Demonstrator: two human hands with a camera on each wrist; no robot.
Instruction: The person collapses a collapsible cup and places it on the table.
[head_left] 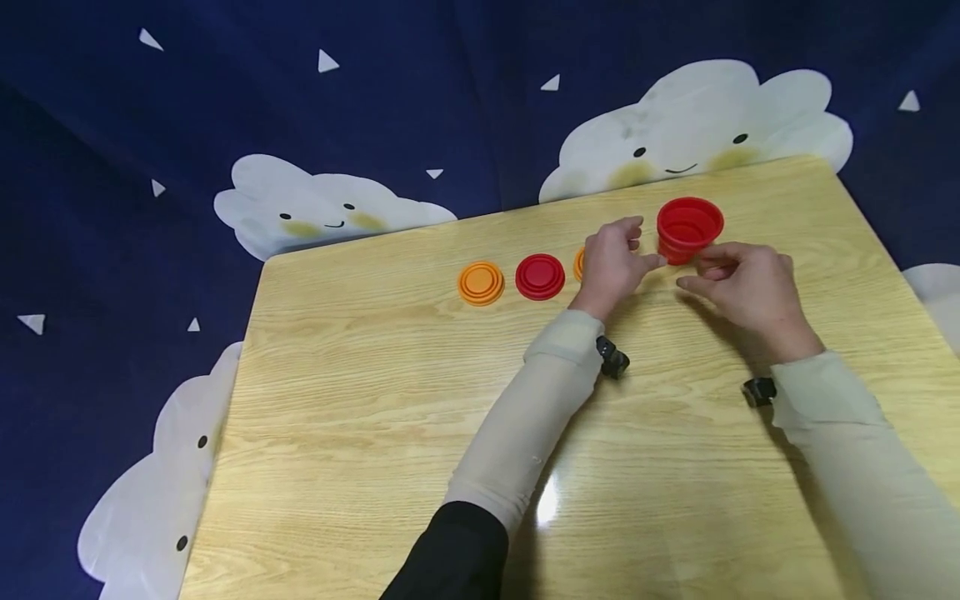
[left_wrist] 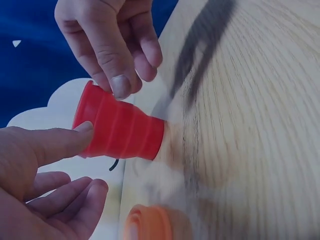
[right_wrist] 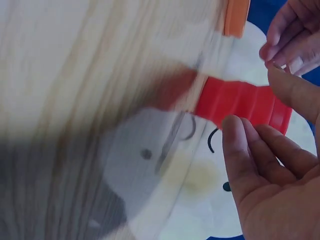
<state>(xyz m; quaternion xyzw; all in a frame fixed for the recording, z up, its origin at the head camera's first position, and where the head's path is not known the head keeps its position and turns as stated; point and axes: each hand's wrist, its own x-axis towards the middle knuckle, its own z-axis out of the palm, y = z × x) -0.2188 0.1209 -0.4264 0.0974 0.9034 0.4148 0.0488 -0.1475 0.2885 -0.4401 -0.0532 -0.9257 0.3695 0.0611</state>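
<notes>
A red collapsible cup (head_left: 688, 225), expanded to its ribbed full height, stands upright on the table near the back right. My left hand (head_left: 611, 262) is at its left side; in the left wrist view the thumb overlaps the cup's wall near the rim, while the other fingers are loosely bent and apart from it. On the cup's right is my right hand (head_left: 753, 287), fingers loosely bent, its fingertips close to the wall in the right wrist view. Whether either hand touches the cup I cannot tell. Neither hand wraps round it.
Left of the hands, a flattened orange cup (head_left: 481, 283) and a flattened red cup (head_left: 540, 277) lie in a row. Another orange cup (head_left: 578, 263) is partly hidden behind my left hand. A dark blue cloth (head_left: 480, 100) with clouds hangs along the wooden table's (head_left: 360, 400) back edge.
</notes>
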